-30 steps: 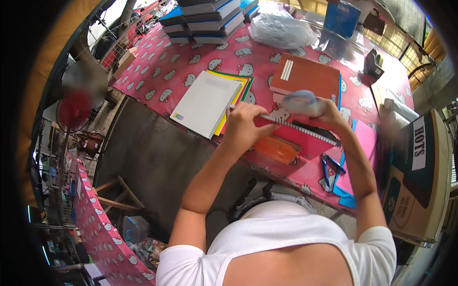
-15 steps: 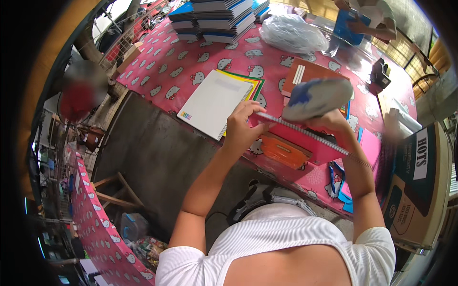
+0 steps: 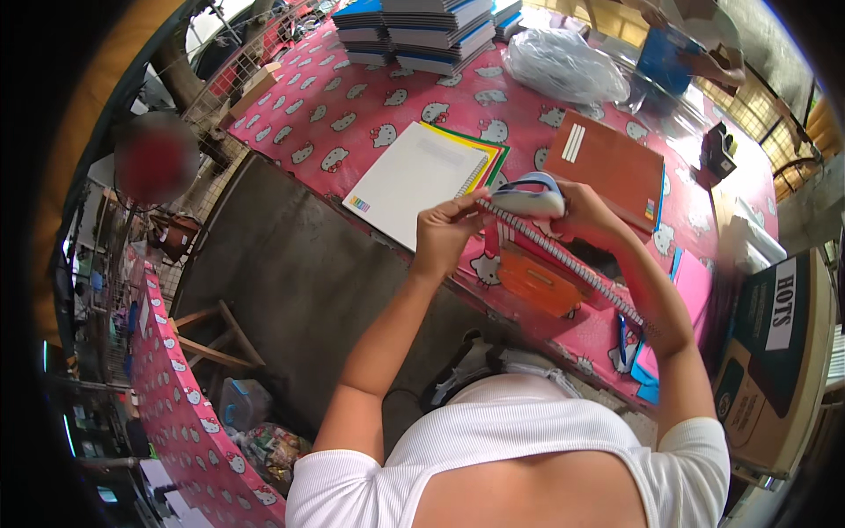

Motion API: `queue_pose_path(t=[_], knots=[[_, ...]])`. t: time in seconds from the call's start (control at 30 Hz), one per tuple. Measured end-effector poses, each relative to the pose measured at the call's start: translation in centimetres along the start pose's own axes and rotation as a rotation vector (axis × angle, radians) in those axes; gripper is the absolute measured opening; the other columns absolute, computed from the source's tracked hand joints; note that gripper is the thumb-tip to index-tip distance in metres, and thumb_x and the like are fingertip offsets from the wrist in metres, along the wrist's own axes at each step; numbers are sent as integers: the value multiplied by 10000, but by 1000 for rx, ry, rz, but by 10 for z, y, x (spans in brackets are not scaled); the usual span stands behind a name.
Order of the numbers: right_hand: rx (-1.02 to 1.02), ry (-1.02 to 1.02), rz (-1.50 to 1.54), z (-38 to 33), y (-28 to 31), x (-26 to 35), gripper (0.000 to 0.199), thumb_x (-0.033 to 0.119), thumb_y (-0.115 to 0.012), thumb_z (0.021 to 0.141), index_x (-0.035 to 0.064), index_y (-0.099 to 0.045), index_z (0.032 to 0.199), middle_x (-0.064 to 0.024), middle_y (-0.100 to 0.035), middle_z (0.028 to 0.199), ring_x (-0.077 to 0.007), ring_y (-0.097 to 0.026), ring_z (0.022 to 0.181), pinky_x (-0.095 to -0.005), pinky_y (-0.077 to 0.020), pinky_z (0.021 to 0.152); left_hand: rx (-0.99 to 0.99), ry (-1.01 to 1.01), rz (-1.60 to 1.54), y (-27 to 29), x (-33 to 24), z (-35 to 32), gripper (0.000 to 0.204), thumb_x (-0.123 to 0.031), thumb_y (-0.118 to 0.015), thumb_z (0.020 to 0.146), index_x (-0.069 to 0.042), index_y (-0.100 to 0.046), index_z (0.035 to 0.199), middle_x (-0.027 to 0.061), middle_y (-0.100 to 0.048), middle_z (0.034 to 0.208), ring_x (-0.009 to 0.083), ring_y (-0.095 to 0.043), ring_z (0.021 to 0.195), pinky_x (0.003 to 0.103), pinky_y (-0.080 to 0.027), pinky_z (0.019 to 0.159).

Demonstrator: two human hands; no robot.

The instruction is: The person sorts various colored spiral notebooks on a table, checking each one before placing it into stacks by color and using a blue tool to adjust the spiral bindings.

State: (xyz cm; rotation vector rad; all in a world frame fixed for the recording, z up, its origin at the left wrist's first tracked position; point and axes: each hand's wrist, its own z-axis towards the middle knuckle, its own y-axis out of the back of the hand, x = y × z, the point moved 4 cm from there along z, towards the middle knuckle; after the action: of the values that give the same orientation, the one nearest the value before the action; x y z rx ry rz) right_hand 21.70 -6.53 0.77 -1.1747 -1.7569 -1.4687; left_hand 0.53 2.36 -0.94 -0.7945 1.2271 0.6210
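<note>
A spiral-bound pink notebook [image 3: 528, 233] is held on edge, its white coil [image 3: 568, 262] facing up. My left hand [image 3: 447, 231] is closed on the coil's left end, thumb and fingers pinching it. My right hand [image 3: 588, 214] grips a white tool with a blue loop handle [image 3: 532, 202]; its exact kind is unclear. The tool lies against the coil near my left fingers. Beneath the coil is an orange board [image 3: 540, 283]. To the left, a white spiral notebook [image 3: 414, 180] lies over yellow, red and green ones.
Brown notebooks [image 3: 607, 165] lie beyond my right hand. Blue-handled pliers [image 3: 624, 341] and pink sheets [image 3: 692, 286] are at the right, beside a large carton [image 3: 764, 352]. Stacked blue-and-white books [image 3: 440, 35] and a plastic bag [image 3: 563, 66] stand farther back. Another person's hand [image 3: 704, 63] holds a blue item.
The white tool has come down from above the notebook onto its coil, turning so that its loop handle shows. My left hand still holds the coil's end.
</note>
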Motion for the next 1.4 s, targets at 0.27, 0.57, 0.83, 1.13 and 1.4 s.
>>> queue_pose_path(t=[0.27,0.57,0.83,1.13,1.4], knots=[[-643,51,-606,-127,-6,-125,517,242,-656,775,31,-499,1220,-217,-472,1279,-390,-501,1117,-450,-426,937,165,45,-183,-6,-10,11,200,-3,-693,820,17,-645,1013,79,-669,978,102,-594,911,245,-468,856],[-911,-415,-598,-229,-57,-158,446,192,-617,847,5,-505,1236,-196,-544,1106,-365,-521,1011,-429,-404,887,320,53,-382,-26,4,40,177,-37,-660,858,-21,-630,1031,114,-667,1043,118,-618,912,253,-490,843],[-944,200,-236,-216,-42,61,421,77,-712,762,17,-547,1144,-148,-585,1044,-278,-592,941,-357,-489,784,449,-397,-50,-113,-60,3,171,106,-694,757,13,-617,879,133,-668,907,169,-655,836,270,-550,738],[-1078,100,-420,-226,-48,91,428,95,-725,743,1,-541,1118,-180,-555,1057,-341,-565,959,-395,-469,795,467,-796,231,-153,-81,-33,242,75,-754,658,-14,-631,846,127,-679,851,257,-667,810,332,-543,717],[-1082,80,-180,-236,-44,83,369,104,-738,734,6,-582,1055,-157,-589,977,-319,-592,908,-383,-474,802,442,-883,244,-154,-79,-36,253,73,-787,646,1,-630,830,144,-682,840,232,-668,808,330,-549,733]])
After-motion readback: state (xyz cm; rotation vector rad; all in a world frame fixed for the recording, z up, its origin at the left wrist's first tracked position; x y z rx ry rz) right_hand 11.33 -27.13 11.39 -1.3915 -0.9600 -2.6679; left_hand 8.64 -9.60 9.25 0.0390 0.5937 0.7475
